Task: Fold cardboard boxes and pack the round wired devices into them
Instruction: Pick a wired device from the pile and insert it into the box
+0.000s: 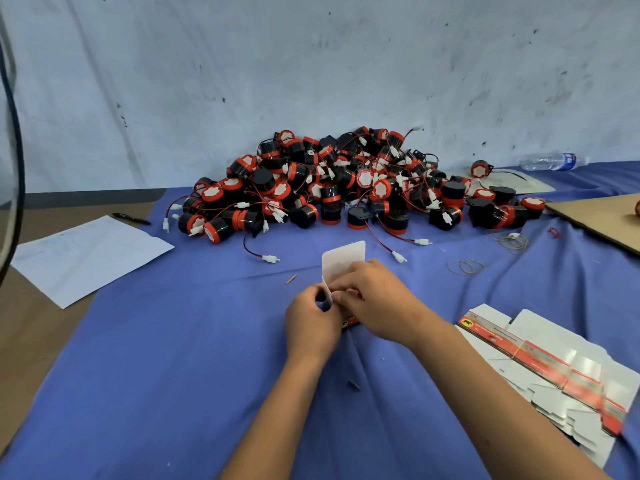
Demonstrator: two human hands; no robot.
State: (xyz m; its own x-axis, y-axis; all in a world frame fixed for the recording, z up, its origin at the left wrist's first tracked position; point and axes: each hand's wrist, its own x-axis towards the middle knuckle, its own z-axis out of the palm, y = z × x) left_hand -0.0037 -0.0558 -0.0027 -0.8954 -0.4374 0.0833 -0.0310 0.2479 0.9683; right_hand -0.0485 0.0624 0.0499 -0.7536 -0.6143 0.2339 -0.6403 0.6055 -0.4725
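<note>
We see the heap of black-and-red round wired devices (349, 181) along the surface's (173, 375) far edge, white paper sheet (86, 258) at its left edge, flat printed cardboard box blanks (554, 368) near its right edge.

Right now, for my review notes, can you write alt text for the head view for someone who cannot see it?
Both hands, left hand and right hand, hold a small white cardboard box on a blue cloth, folding it. Behind lies a pile of round black-and-red wired devices; flat box blanks are stacked at the right, and a sheet of paper lies at the left.
</note>
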